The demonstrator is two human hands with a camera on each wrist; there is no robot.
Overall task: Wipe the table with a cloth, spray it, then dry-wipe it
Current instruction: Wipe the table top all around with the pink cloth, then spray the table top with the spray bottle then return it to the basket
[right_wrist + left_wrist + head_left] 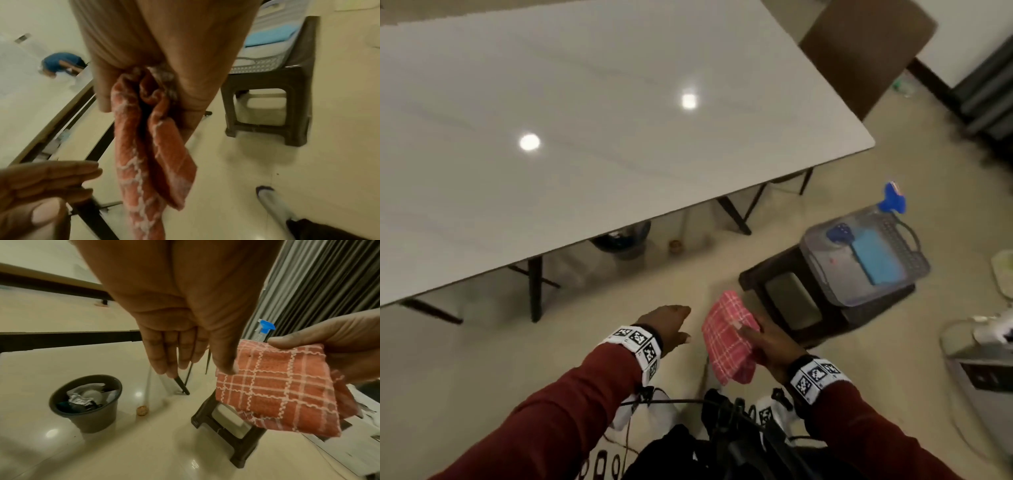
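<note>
A folded pink checked cloth (pixel 727 337) (pixel 275 391) (pixel 152 146) hangs above the floor, pinched between the thumb and fingers of my right hand (pixel 767 339) (pixel 329 344). My left hand (pixel 671 325) (pixel 185 344) (pixel 47 181) hovers just left of the cloth with straight fingers, holding nothing. The white table (pixel 585 137) spreads across the upper left, bare and glossy. A spray bottle with a blue head (pixel 892 198) (pixel 265 328) stands in a grey basket (pixel 866 294) on a dark stool (pixel 798 308) to my right.
A blue cloth (pixel 876 257) lies in the basket. Under the table stand a dark bin (pixel 86 402) with rubbish and a small brown object (pixel 141 411). A brown chair (pixel 866 51) sits at the table's far right end. A grey appliance (pixel 983 370) stands at far right.
</note>
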